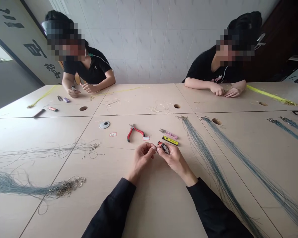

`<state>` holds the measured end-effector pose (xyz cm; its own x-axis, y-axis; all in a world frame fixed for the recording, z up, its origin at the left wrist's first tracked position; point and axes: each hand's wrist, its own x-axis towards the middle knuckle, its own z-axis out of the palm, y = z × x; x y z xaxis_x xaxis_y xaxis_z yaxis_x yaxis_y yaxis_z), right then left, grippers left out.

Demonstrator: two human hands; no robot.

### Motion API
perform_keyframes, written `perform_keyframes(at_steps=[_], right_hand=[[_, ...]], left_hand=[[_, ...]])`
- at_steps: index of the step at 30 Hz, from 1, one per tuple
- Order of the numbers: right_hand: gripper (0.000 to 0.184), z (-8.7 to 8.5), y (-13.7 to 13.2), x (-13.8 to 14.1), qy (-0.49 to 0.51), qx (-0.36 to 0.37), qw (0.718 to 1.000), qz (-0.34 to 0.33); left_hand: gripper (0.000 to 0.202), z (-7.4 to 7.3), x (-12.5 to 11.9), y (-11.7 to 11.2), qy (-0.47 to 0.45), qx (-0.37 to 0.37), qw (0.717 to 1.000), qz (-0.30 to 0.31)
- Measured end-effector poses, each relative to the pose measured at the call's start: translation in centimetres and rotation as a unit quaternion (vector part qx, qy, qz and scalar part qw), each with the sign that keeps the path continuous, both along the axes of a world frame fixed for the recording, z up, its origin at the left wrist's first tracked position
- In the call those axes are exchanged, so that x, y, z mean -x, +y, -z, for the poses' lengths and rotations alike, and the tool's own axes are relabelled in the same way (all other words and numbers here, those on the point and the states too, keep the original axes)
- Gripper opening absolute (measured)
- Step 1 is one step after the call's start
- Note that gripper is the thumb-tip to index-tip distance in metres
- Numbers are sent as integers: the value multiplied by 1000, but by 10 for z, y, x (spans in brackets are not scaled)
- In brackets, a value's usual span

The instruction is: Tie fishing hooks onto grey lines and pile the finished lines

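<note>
My left hand [144, 158] is closed in a pinch, its fingertips meeting those of my right hand. A thin fishing line [119, 147] runs from the left across the table to the pinch; its end is hidden by the fingers. My right hand [175, 160] is wrapped around a lighter [165, 148] with a red top and dark body. Just beyond the hands lie a yellow-and-black strip [170, 140], pink-handled thread snips [169, 134] and red-handled pliers [136, 132]. At left, loose lines with hooks [94, 147] lie above a thick blue-grey bundle of hooked lines [67, 186].
Blue-grey line bundles [211, 158] stretch along the right side. A small round tin [104, 125] and a label [113, 134] lie left of the pliers. Two people in black shirts [96, 67] work across the table, near yellow bundles [273, 94]. Round holes [217, 121] pierce the tabletop.
</note>
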<state>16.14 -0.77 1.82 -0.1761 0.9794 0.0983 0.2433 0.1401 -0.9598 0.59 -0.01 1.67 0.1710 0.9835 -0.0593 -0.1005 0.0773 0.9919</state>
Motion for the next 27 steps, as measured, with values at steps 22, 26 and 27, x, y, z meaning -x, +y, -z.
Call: perform_keyframes(at_steps=[22,26,27], right_hand=[[23,0,0,-1,-7,8,1000,-6],[23,0,0,-1,-11,7,1000,0],[23,0,0,-1,-10,5,1000,6]], left_hand=[[36,8,-1,2,5,-17,1000,2],[36,10,-1,3,7,-22,1000,6],[37,10,-1,3,7,-24,1000,6]])
